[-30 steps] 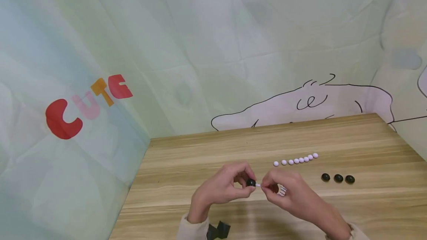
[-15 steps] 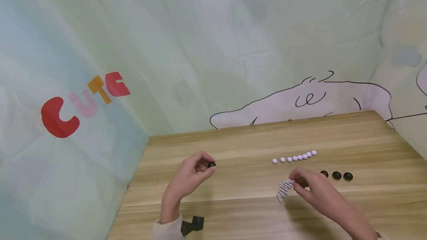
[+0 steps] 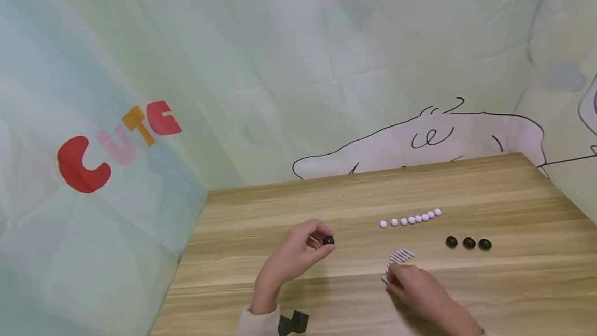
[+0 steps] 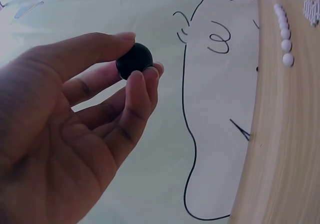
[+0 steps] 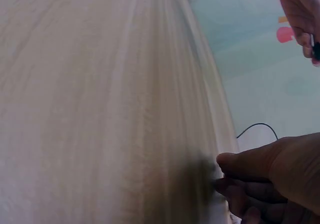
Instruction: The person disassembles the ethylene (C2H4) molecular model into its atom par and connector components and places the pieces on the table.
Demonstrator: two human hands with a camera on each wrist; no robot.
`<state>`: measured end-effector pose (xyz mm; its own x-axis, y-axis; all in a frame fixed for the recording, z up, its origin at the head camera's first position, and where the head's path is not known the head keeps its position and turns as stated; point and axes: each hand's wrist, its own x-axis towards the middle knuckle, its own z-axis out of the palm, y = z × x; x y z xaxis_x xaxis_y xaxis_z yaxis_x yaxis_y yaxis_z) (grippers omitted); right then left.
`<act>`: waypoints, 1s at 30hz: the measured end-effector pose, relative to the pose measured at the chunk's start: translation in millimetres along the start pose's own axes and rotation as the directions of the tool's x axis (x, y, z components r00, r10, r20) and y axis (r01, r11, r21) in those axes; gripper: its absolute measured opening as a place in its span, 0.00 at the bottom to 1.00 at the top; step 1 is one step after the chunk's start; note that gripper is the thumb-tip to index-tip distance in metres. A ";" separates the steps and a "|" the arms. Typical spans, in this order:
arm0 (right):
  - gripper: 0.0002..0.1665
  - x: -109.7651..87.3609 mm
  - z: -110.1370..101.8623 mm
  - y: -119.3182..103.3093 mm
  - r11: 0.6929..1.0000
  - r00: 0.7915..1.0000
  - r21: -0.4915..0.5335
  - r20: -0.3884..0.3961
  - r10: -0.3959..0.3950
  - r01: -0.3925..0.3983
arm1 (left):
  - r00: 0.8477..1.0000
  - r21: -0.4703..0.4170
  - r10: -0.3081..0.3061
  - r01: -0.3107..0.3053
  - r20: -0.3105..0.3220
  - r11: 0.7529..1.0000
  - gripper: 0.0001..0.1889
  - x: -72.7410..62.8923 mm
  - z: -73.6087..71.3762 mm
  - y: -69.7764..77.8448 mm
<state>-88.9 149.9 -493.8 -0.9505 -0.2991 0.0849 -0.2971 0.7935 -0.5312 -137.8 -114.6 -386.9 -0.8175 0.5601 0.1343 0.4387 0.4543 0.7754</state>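
Observation:
My left hand [image 3: 294, 258] is raised above the middle of the table and pinches a black ball [image 4: 134, 61] between thumb and fingertips. A thin pale line shows beside that ball in the right wrist view. My right hand [image 3: 417, 289] is low over a row of short white sticks [image 3: 402, 256], its fingertips at the near left end and covering part of them. Whether a stick sits between those fingers is hidden in the head view. In the right wrist view, the right thumb and forefinger [image 5: 235, 160] are close together.
A slanting line of several small white balls [image 3: 411, 220] lies behind the sticks. Three black balls [image 3: 469, 243] stand in a row to the right. The wooden table [image 3: 261, 206] ends at a printed cloth backdrop [image 3: 280, 66]. A black block [image 3: 298, 321] is at the left cuff.
The hands have come apart from their meeting in the middle. My left hand swung left with the black ball, then partly back right. My right hand moved to the sticks, shifting toward their near end.

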 end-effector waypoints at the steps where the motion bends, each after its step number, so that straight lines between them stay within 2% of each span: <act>1: 0.11 -0.1 1.4 -0.6 1.000 1.000 -0.013 -0.004 0.007 -0.007 | 1.000 -0.001 0.005 -0.005 0.006 1.000 0.07 1.2 2.6 1.4; 5: 0.13 -0.4 5.0 -1.3 0.997 0.999 -0.065 -0.030 0.034 -0.036 | 0.998 0.021 0.046 -0.047 0.035 0.999 0.08 6.9 15.2 4.5; 10: 0.13 -0.1 7.3 1.1 0.997 0.999 -0.073 -0.048 0.021 -0.024 | 0.992 0.045 0.112 -0.115 0.059 0.992 0.08 13.9 27.7 6.5; 16: 0.13 -1.3 9.5 3.7 0.997 0.997 -0.081 -0.078 -0.013 0.007 | 0.990 0.096 0.115 -0.122 0.076 0.988 0.08 21.8 37.8 7.6; 19: 0.11 -2.9 6.7 3.4 0.999 0.997 -0.045 -0.074 -0.001 -0.002 | 0.990 0.118 0.114 -0.123 0.082 0.985 0.08 26.9 42.9 7.2; 24: 0.06 -5.1 -21.1 0.1 0.995 0.991 0.020 -0.095 0.099 -0.097 | 0.987 0.157 0.123 -0.138 0.101 0.978 0.07 37.3 53.9 6.8; 28: 0.05 -7.0 -59.0 1.9 0.992 0.968 0.005 -0.218 0.125 -0.127 | 0.983 0.221 0.134 -0.159 0.124 0.962 0.07 49.0 67.3 9.2; 30: 0.04 -9.3 -78.3 2.8 0.992 0.947 -0.001 -0.298 0.121 -0.127 | 0.979 0.266 0.147 -0.180 0.138 0.947 0.08 56.7 76.8 11.4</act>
<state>-88.1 196.5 -430.0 -0.9632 -0.0296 0.2673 -0.1742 0.8258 -0.5364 -150.5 -24.4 -417.8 -0.6846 0.7110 0.1606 0.6618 0.5139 0.5458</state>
